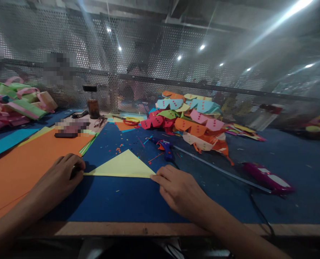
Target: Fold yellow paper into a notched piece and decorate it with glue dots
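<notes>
A pale yellow sheet of paper (124, 165), folded into a triangle, lies on the blue tabletop with its point away from me and its long folded edge towards me. My left hand (66, 172) is closed at the triangle's left corner, its fingers curled. Something small and dark shows inside those fingers, too unclear to name. At the right corner, my right hand (176, 185) pinches the paper between thumb and fingertips. Just beyond the right hand lies a blue glue gun (166, 148) with a long glue stick (216, 166) at its back.
Orange sheets (27, 165) cover the left side, with a phone (72, 128) on them. A jar (93, 102) stands behind. Cut-paper shapes (192, 120) are heaped at the back. A purple tool (267, 178) with a black cord lies right. Wooden table edge (122, 228) in front.
</notes>
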